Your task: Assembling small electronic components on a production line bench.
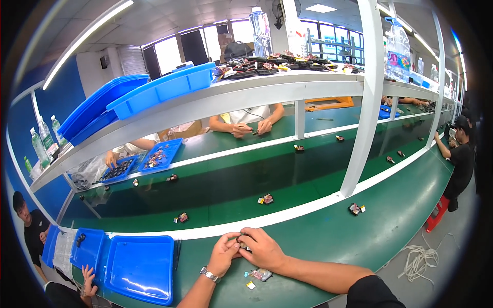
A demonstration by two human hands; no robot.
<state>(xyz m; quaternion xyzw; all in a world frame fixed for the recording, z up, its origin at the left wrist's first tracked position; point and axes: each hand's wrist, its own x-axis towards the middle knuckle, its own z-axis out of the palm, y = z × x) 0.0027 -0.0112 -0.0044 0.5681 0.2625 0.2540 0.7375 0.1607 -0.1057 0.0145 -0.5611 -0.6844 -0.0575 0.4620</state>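
My left hand [224,253], with a metal watch at the wrist, and my right hand [264,250] meet over the near green bench. Between their closed fingertips is a small dark part [242,245], mostly hidden by the fingers, so its kind cannot be made out. Just below my right hand lies a small clear plastic-wrapped part [262,274] with a reddish patch. Beside it on the bench is a yellow-and-white tag [250,285]. To the left of my left arm sits a blue tray [139,264] with nothing in it.
Small wired parts [265,199] ride spaced along the green conveyor [226,179]. Another part [355,209] lies on my bench to the right. A white post [362,102] and a shelf [231,95] rise ahead. Co-workers' hands [241,129] work opposite; another hand [88,281] is at left.
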